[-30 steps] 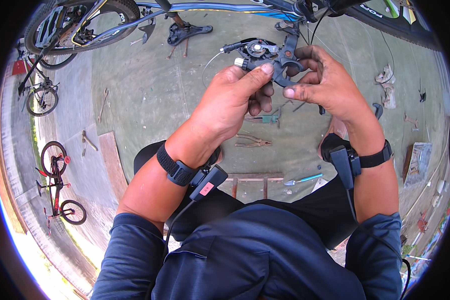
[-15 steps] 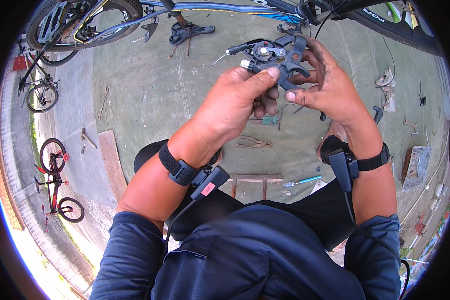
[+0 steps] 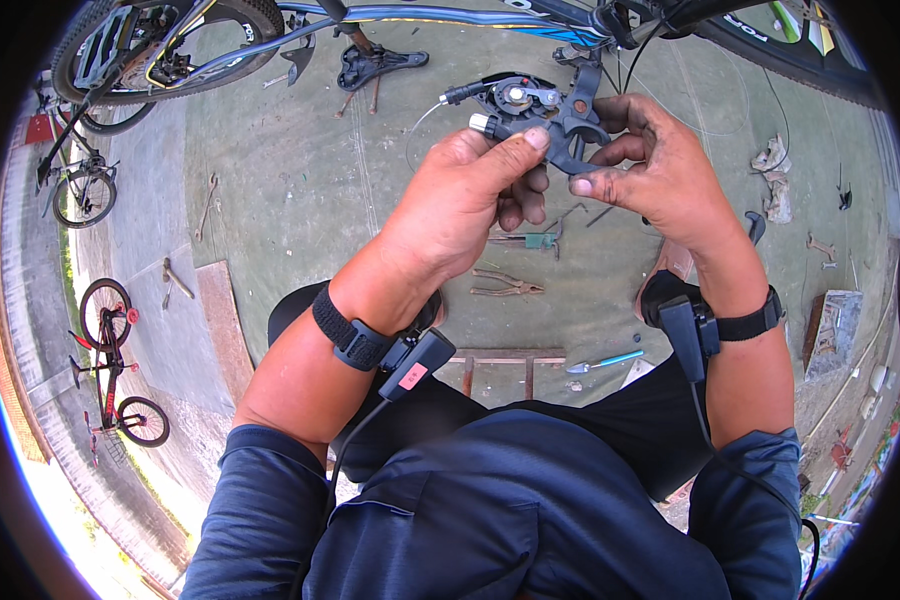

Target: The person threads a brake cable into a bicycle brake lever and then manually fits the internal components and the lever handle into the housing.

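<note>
A black bicycle gear shifter (image 3: pixel 532 100) is up in front of me, its round inner mechanism exposed. My left hand (image 3: pixel 460 185) holds it from the left, thumb pressed on the body and fingers curled beneath. From the right, my right hand (image 3: pixel 665 175) grips the clamp and lever end, with the thumb below and bent fingers behind. A thin shift cable (image 3: pixel 426 113) sticks out of the shifter's left end, above a pale barrel adjuster (image 3: pixel 479 122). Part of the underside is hidden by my left fingers.
A blue bicycle frame (image 3: pixel 450 14) spans the top, with a saddle (image 3: pixel 382 69) below it. Pliers (image 3: pixel 508 283), a green-handled tool (image 3: pixel 540 241) and a blue-handled tool (image 3: pixel 610 362) lie on the floor. A hammer (image 3: pixel 175 278) and wrench (image 3: pixel 208 205) lie left, a rag (image 3: pixel 775 180) right.
Both hands and the shifter have shifted slightly left. The right fingers have spread a little from the lever end, and more of the thin cable shows at the left.
</note>
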`<state>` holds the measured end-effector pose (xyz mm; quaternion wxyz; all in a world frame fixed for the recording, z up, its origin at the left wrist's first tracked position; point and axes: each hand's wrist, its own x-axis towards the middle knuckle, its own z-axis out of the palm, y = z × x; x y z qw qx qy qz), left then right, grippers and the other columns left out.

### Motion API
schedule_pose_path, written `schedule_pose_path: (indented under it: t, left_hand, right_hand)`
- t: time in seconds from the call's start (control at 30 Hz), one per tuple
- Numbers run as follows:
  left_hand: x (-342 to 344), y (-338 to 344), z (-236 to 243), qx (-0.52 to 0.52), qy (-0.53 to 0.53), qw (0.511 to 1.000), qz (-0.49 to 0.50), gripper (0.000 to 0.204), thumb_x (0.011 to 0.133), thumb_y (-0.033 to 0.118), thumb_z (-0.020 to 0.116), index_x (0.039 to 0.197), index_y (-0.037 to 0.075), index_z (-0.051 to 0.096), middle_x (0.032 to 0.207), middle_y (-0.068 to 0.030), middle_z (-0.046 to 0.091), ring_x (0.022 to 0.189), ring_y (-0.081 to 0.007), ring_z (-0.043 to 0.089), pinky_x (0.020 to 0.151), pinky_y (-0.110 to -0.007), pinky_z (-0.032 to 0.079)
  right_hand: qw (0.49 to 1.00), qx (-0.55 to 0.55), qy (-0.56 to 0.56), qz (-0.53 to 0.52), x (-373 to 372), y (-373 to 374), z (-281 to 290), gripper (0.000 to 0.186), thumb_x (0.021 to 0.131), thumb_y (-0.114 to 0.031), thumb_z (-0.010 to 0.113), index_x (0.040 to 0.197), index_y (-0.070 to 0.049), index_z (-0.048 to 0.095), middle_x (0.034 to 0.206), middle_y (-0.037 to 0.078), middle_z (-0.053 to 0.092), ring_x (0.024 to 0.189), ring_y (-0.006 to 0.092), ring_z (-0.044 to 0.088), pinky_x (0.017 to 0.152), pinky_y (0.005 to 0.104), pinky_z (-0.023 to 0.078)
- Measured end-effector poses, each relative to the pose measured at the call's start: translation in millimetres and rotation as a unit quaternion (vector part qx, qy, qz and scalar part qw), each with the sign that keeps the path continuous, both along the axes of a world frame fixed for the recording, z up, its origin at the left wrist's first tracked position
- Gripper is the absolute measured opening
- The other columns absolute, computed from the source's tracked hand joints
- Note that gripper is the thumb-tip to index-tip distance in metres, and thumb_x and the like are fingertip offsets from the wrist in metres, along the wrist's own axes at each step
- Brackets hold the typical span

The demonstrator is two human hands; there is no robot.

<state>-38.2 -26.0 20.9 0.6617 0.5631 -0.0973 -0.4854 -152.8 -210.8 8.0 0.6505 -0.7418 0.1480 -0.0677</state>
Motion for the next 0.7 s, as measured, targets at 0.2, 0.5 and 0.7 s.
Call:
schedule_pose_path:
  t: [0.2, 0.5, 0.7]
  left_hand:
    - [0.4, 0.3, -1.0, 0.002, -0.008, 1.000, -0.004, 0.034, 0.094, 0.033, 0.064, 0.086, 0.001, 0.065, 0.075, -0.0053, 0.062, 0.059, -0.0136, 0.058, 0.051, -0.024, 0.040]
    - [1.9, 2.0, -1.4, 0.002, -0.013, 1.000, -0.009, 0.034, 0.095, 0.034, 0.064, 0.086, 0.001, 0.064, 0.075, -0.0053, 0.062, 0.060, -0.0136, 0.058, 0.052, -0.024, 0.041]
    - [0.3, 0.8, -2.3, -0.004, -0.006, 0.999, -0.035, 0.030, 0.095, 0.033, 0.064, 0.089, 0.004, 0.061, 0.079, -0.0028, 0.062, 0.062, -0.0104, 0.059, 0.052, -0.023, 0.041]
  right_hand:
    - [0.998, 0.068, 0.012, 0.001, -2.0, -0.4, 1.0, 0.067, 0.068, -0.012, 0.087, 0.121, 0.011, 0.053, 0.111, 0.014, 0.062, 0.087, 0.0150, 0.064, 0.073, 0.0286, 0.055]
    - [0.998, 0.053, 0.021, 0.011, -1.3, -1.7, 0.5, 0.072, 0.069, -0.013, 0.087, 0.126, 0.011, 0.050, 0.114, 0.014, 0.061, 0.088, 0.0150, 0.064, 0.073, 0.0283, 0.054]
    - [0.999, 0.009, 0.015, 0.027, -1.9, -0.7, 4.6, 0.100, 0.068, -0.025, 0.089, 0.144, 0.009, 0.033, 0.124, 0.017, 0.055, 0.092, 0.0200, 0.065, 0.074, 0.0306, 0.055]
